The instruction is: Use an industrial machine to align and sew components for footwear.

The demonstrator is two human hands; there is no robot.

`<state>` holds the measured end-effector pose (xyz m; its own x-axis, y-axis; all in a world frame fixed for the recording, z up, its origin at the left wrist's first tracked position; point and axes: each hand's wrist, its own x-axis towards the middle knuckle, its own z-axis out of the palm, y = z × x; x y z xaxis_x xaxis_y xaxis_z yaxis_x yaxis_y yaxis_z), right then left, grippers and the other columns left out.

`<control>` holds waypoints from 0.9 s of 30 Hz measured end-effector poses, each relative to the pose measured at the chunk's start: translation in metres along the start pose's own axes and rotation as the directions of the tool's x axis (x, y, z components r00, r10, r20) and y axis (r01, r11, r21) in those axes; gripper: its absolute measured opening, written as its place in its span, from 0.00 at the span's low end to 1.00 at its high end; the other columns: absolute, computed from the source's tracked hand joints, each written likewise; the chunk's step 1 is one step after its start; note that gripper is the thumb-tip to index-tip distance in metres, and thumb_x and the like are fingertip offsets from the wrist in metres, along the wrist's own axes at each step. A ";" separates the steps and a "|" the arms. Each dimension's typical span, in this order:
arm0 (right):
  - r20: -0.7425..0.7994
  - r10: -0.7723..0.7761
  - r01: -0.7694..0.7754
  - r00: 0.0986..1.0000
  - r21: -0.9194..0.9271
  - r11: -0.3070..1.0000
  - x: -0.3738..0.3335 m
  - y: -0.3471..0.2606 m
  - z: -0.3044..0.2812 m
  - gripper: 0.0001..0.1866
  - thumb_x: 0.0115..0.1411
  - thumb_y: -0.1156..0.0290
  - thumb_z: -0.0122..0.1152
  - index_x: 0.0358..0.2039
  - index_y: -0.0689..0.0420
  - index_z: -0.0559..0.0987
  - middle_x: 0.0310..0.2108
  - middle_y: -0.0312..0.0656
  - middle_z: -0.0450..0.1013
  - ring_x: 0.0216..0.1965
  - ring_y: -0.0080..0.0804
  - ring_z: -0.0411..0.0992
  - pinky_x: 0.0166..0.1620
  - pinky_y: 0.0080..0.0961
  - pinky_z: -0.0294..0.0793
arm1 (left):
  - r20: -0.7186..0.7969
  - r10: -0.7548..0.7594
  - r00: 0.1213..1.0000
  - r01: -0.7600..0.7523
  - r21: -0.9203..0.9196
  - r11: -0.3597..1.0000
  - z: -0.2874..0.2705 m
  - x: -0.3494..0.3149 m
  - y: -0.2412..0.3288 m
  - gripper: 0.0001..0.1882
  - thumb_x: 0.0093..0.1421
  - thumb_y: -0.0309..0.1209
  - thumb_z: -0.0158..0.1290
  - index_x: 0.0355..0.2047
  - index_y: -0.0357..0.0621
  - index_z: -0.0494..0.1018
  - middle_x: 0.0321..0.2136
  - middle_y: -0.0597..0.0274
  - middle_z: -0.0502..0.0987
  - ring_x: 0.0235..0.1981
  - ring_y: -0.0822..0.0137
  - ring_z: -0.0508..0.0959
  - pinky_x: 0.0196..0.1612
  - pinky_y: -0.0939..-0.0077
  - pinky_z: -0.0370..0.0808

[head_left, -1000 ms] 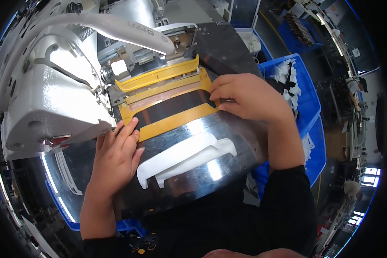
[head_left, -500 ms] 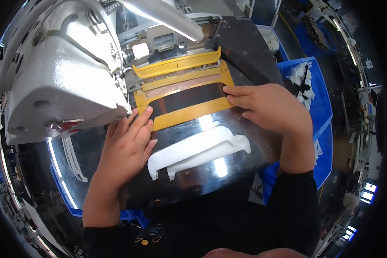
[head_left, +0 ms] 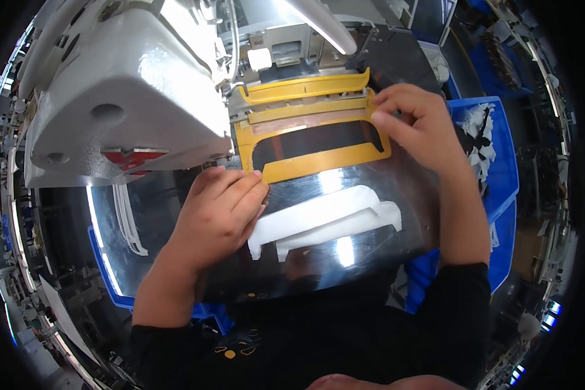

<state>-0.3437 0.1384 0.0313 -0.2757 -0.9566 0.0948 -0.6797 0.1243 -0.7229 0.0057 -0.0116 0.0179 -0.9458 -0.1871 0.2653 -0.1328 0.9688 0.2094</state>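
A yellow template frame (head_left: 318, 164) with a long cut-out lies under the sewing machine's clamp area. Behind it sits a raised yellow curved bar (head_left: 305, 88). My left hand (head_left: 224, 211) rests with fingers extended at the frame's near left corner, by the machine head. Beside the frame's far right corner, my right hand (head_left: 419, 123) is lifted with bent fingers, thumb and forefinger apart; nothing shows between them. Closer to me, two white curved fabric pieces (head_left: 315, 213) overlap on the shiny dark table (head_left: 305, 276).
The white sewing machine head (head_left: 130, 97) fills the upper left. A light tube (head_left: 322, 26) slants overhead. On the right stand blue bins (head_left: 504, 156) with white and black scraps. Thin white strips (head_left: 127, 221) lie at the left, above a blue bin edge (head_left: 107, 279).
The view has shifted, moving the scene rightward. My right hand has lifted from the frame's right side and drawn its fingers in near the far corner. My left hand stays at the near left corner.
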 end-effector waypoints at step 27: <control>0.244 -0.296 0.316 0.923 -0.046 0.948 0.004 -0.007 0.014 0.09 0.61 0.67 0.74 0.37 0.60 0.88 0.40 0.42 0.82 0.37 0.41 0.82 0.42 0.32 0.80 | -0.104 0.029 0.994 -0.038 -0.089 0.995 0.011 -0.009 -0.005 0.13 0.63 0.34 0.67 0.44 0.39 0.85 0.39 0.57 0.83 0.41 0.58 0.83 0.49 0.60 0.81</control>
<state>-0.3299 0.1303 0.0269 0.1128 -0.9845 0.1343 -0.7624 -0.1724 -0.6238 0.0119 -0.0134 0.0044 -0.9135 -0.1749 0.3673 -0.0697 0.9568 0.2823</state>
